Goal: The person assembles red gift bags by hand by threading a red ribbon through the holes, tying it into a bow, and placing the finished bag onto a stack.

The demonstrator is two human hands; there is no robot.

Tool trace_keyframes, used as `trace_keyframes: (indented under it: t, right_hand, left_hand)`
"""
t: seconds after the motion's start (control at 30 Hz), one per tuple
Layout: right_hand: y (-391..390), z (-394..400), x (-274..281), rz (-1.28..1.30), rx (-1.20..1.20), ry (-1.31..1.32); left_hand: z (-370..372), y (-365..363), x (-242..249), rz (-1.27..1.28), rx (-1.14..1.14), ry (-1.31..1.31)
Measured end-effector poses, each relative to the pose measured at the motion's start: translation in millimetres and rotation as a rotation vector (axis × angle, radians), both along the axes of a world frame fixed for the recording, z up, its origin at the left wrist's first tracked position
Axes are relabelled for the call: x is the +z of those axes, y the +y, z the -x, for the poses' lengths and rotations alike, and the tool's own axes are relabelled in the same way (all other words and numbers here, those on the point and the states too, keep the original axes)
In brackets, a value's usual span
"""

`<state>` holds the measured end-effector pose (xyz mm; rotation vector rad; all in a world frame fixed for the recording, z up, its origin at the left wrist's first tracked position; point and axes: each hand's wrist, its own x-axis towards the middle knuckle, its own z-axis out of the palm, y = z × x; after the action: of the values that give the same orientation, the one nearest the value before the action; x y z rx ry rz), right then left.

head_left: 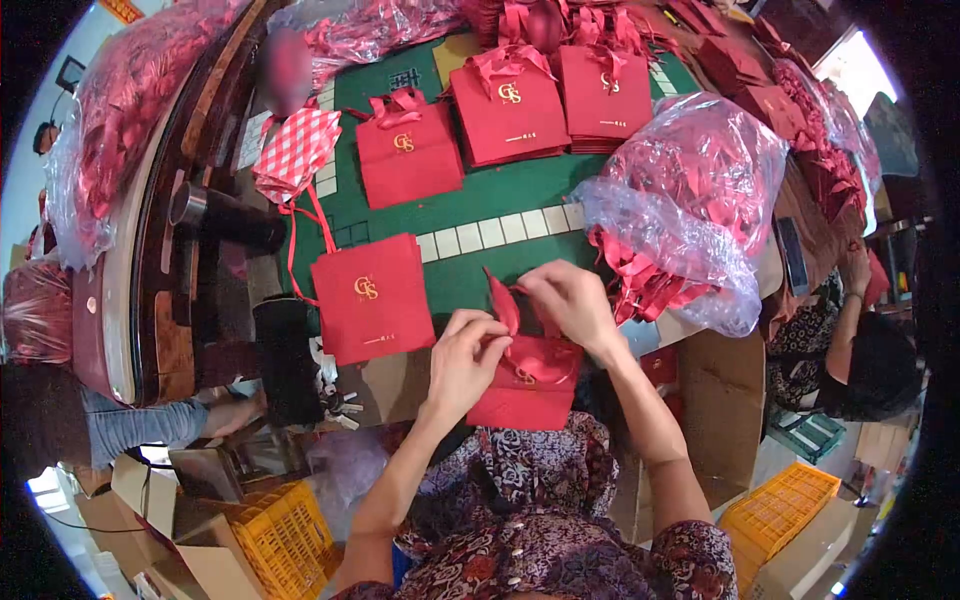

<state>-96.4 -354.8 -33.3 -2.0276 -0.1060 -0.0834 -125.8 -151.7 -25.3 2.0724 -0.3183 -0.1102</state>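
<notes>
Close to my body, a small red paper gift bag (520, 408) with gold lettering lies tilted at the table's near edge. My left hand (468, 358) is closed at the bag's top left, thumb and fingers pinching the red ribbon (505, 305) where it meets the bag. Above the bag's opening, my right hand (572, 303) is closed in a pinch on the ribbon's upper part. Left of my hands lies a stack of flat red gift bags (375, 300) with the same gold lettering. How the ribbon runs between my fingertips is partly hidden.
More bag stacks (508, 108) lie farther back on the green mat (500, 200). A clear plastic sack (690, 200) of red ribbons stands right. A dark cup (225, 218) and checked pouch (297, 150) are left. Yellow crates (285, 540) sit below. Another person (850, 340) works at right.
</notes>
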Motion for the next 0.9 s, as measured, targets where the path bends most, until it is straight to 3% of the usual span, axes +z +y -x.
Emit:
trace_keyframes:
  t: [0.13,0.23,0.37,0.47,0.6,0.7,0.83,0.9]
  right_hand:
    - [-26,15,16,0.103,-0.188,0.031]
    - [-30,27,27,0.404,-0.255,0.1]
    - [-21,27,-4,0.487,-0.279,-0.073]
    - [-15,24,-17,0.432,-0.24,-0.039]
    - [-9,25,-6,0.34,-0.219,-0.032]
    - [-8,31,0,0.045,-0.144,0.052]
    - [-1,35,-3,-0.191,-0.086,0.14]
    - [0,35,-4,-0.176,-0.051,0.151]
  left_hand:
    - [-3,-2,4,-0.037,0.05,0.007]
    - [-12,-6,0,-0.117,0.04,-0.116]
    - [-17,-18,-7,-0.334,0.074,-0.177]
    - [-19,-25,-11,-0.4,0.106,-0.217]
    - [-18,-26,-27,-0.226,0.152,-0.145]
    - [-13,-26,-31,-0.041,0.243,-0.032]
    - [-10,-24,-27,-0.192,0.228,-0.049]
    - [-10,-24,-27,-0.275,0.2,-0.111]
